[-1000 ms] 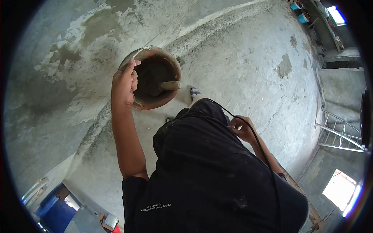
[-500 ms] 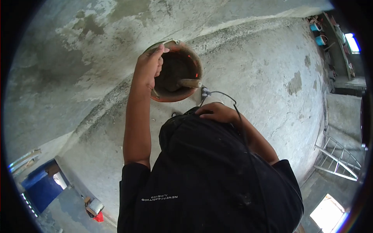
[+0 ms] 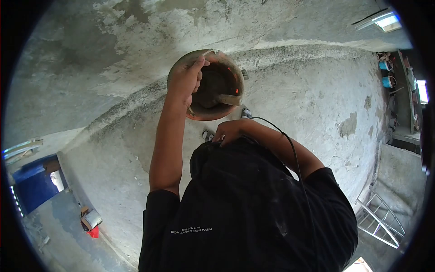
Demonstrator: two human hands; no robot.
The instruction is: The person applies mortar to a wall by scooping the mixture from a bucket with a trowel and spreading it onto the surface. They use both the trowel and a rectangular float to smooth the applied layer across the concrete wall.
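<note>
Against the rough plastered wall [image 3: 294,90], the left hand [image 3: 186,81] grips the rim of the orange pan [image 3: 206,86], with a trowel handle [image 3: 229,99] inside; the right hand [image 3: 229,131] rests loosely curled on dark cloth beside a cable [image 3: 294,158]. Held one-handed by its edge, the pan could tip and spill

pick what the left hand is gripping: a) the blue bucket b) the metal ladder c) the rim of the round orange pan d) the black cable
c: the left hand has its fingers curled over the rim of the round orange pan, which has a handled tool lying inside, while the right hand rests on the dark clothing by the black cable.
</note>
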